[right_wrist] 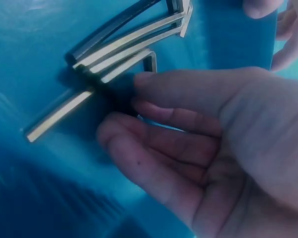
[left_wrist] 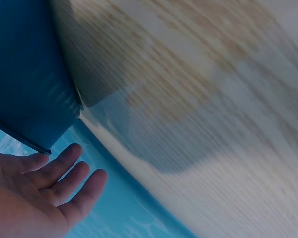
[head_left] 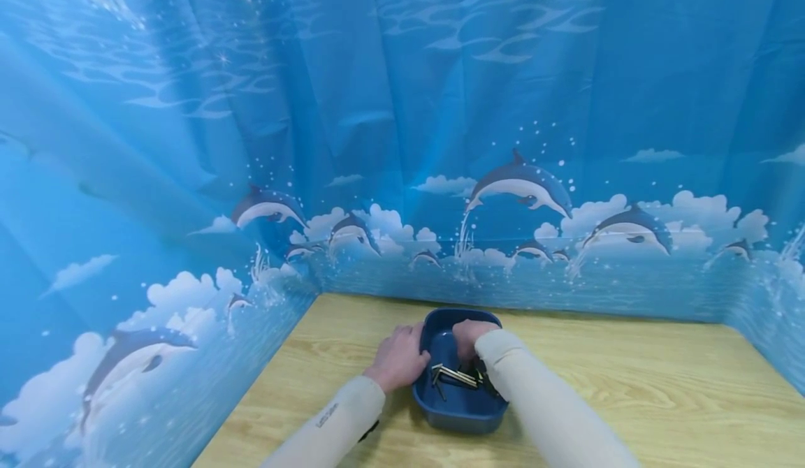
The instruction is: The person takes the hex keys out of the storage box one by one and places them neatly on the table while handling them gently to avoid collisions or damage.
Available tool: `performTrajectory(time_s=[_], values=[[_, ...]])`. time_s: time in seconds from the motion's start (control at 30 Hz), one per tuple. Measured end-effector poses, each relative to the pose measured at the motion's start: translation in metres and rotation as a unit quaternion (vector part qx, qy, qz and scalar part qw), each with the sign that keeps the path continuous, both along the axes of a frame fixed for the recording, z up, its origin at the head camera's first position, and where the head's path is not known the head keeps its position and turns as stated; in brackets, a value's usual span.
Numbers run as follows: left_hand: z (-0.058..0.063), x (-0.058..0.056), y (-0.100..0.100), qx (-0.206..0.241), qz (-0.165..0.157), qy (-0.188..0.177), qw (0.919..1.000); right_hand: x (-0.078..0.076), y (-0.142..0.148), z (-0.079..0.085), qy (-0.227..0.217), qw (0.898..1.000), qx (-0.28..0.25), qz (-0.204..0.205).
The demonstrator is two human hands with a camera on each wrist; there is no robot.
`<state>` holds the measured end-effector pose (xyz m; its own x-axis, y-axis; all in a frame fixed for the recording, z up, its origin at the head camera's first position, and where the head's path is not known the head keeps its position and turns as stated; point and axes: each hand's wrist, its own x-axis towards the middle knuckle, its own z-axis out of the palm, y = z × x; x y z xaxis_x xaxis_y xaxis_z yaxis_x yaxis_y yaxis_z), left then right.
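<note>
Dolphin-printed backdrop (head_left: 390, 147) hangs creased from the left side across the back to the right edge, with white clouds and splashes on blue. It meets a pale wood-grain tabletop (head_left: 635, 377). Near the middle of this surface stands a blue plastic tray (head_left: 462, 420) with rounded corners, and L-shaped hex keys (head_left: 458, 376) lie in it. The left hand (head_left: 396, 358) holds the tray's left rim, thumb over the edge and fingers along the outside; the right hand (head_left: 470, 339) is inside the tray, fingers curled beside the keys.

The left wrist view shows the palm side of the left hand, its fingers gently bent near the tray's outer wall. The right wrist view shows what the head view mostly hides: brass-coloured keys side by side, a darker key (right_wrist: 109, 34) alongside, a separate shaft (right_wrist: 57, 116) pointing away and a dark piece (right_wrist: 116, 96) near the fingertips. Thumb and forefinger stand a little apart there; whether they hold that piece cannot be told.

Small dark lettering (head_left: 327, 415) runs along the off-white left sleeve (head_left: 339, 422); it seems to begin "Let's", the rest too blurred to read.
</note>
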<state>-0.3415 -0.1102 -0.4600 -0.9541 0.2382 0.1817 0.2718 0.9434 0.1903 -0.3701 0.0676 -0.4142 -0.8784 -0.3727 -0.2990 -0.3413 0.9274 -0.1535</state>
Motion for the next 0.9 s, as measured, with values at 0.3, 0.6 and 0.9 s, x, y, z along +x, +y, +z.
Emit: performTrajectory(time_s=[0.3, 0.6, 0.9], values=[[-0.0013, -0.0013, 0.0, -0.002, 0.003, -0.005, 1.0, -0.0025, 0.0015, -0.0012, 0.006, 1.0, -0.024, -0.013], [0.0003, -0.0002, -0.0003, -0.005, 0.007, -0.003, 1.0, -0.0009, -0.0009, -0.0018, 0.02, 0.999, -0.021, -0.02], [0.0015, 0.0016, 0.0011, -0.005, 0.009, -0.011, 0.9999, 0.003, 0.0001, -0.0004, 0.037, 0.999, -0.005, -0.013]])
